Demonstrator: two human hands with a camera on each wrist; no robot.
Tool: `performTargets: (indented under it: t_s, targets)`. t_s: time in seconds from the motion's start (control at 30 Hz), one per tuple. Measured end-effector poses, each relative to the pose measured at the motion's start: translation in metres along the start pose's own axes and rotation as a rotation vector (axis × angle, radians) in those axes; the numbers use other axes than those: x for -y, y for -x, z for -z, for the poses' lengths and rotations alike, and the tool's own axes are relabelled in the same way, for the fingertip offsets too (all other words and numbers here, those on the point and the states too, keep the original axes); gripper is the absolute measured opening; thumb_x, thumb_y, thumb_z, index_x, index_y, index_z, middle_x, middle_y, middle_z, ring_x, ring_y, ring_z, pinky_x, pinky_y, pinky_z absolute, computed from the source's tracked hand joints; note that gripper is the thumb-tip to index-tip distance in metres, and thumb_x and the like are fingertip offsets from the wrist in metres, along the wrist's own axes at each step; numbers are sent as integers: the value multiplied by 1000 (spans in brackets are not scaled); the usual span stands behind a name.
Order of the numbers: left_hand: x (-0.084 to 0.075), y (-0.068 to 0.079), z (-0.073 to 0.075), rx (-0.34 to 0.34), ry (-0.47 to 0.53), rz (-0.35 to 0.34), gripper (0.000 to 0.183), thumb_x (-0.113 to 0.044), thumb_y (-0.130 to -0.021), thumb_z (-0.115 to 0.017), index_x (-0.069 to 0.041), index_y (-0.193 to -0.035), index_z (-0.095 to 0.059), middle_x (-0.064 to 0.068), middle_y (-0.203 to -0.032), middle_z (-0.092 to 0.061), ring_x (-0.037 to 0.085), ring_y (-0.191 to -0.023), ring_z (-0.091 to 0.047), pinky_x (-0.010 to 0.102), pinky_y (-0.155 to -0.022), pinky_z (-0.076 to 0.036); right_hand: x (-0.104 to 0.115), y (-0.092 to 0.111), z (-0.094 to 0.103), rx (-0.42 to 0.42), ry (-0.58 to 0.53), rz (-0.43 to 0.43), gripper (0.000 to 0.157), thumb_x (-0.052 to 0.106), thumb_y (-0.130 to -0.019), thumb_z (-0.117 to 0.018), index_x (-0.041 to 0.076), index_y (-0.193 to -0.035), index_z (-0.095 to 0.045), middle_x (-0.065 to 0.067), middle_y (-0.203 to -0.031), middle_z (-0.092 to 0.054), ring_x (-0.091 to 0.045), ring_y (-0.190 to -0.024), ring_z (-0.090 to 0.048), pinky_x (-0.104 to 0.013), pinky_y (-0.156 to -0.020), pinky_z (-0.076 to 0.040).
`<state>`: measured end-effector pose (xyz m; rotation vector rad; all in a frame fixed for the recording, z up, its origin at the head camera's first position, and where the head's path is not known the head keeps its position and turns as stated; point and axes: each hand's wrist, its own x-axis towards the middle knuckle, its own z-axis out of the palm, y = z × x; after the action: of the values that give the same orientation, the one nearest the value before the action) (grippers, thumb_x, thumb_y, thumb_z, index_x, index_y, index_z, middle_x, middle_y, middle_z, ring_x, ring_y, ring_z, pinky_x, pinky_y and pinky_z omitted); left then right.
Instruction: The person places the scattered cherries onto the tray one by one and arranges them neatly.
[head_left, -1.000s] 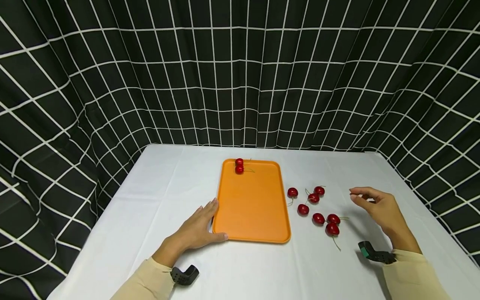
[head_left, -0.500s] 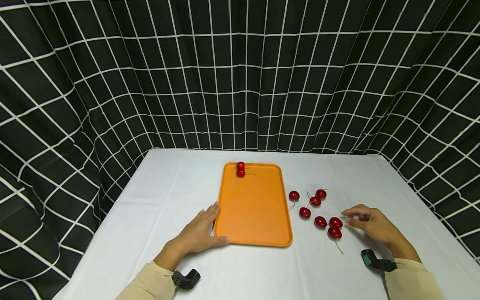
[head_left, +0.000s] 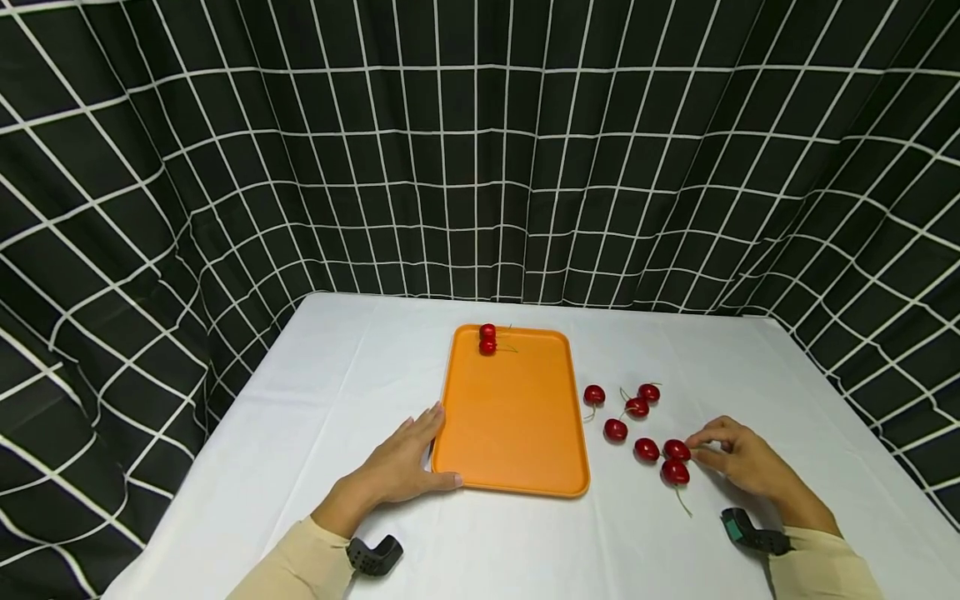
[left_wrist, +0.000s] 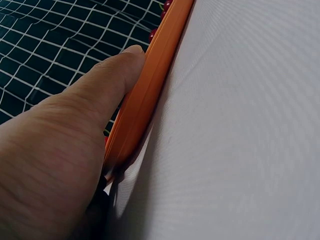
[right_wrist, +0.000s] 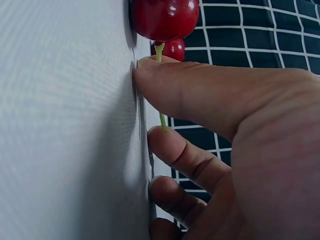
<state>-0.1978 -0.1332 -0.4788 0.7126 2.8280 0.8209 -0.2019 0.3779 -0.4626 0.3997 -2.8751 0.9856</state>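
Note:
My left hand [head_left: 401, 462] lies at the near left corner of an orange tray [head_left: 517, 408], its fingers straight along the left edge and the thumb at the front edge. In the left wrist view the thumb [left_wrist: 112, 72] touches the tray rim [left_wrist: 145, 95]. My right hand [head_left: 742, 458] is low over the table beside a red cherry [head_left: 677, 450]. Its thumb and index finger pinch that cherry's green stem [right_wrist: 159, 48], which is partly hidden behind the thumb. Two cherries [head_left: 487, 346] sit in the tray's far left corner.
Several more cherries lie on the white table [head_left: 360, 350] right of the tray, among them a cherry [head_left: 594, 395] near its edge and a cherry [head_left: 675, 472] touching the pinched one. A black curtain [head_left: 495, 150] with white grid lines surrounds the table.
My right hand has come down and left from above the table to the cherry's stem, and its fingertips have closed in. The left hand has stayed at the tray; the head view has shifted slightly.

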Motion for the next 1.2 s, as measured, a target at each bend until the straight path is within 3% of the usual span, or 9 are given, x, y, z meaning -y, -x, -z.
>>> performTargets:
  t_s: [0.23,0.47,0.67,0.87,1.2]
  targets:
    - [0,0,0,7,2,1,111,-72,-76,-63,-4,-153,-20,4,-159,-12,19,-144,-12,38,-116,-7,2,2,3,-51,-21,37,11,-2,-83,-71,6,-89,-74,-2,-84,-58,-11,-68,-41,-26,-50,-35]
    - [0,0,0,-1,12,1,111,-71,-76,-64,-3,-153,-20,5,-159,-12,20,-144,-12,38,-116,-6,13,-2,17,-91,6,-55,8,6,-88,-69,7,-93,-75,-1,-72,-55,-15,-63,-43,-27,-43,-35]
    - [1,-1,0,0,13,-5,111,-71,-77,-63,-3,-153,-20,5,-159,-12,20,-144,-12,38,-116,-7,34,-10,30,-139,-5,-75,14,19,-91,-69,7,-95,-76,-4,-74,-56,-17,-70,-42,-31,-43,-30]
    - [1,-1,1,0,14,-6,111,-70,-77,-64,-3,-153,-20,6,-159,-12,20,-144,-12,39,-116,-6,58,-25,39,-171,-14,-77,21,24,-92,-68,5,-98,-76,-7,-78,-63,-20,-78,-43,-30,-52,-35]
    - [0,1,0,6,7,-1,112,-72,-76,-63,-3,-153,-20,7,-159,-13,20,-144,-13,39,-116,-8,102,-56,32,-196,-82,-58,28,28,-94,-65,3,-101,-75,-10,-89,-68,-23,-87,-43,-31,-58,-41]
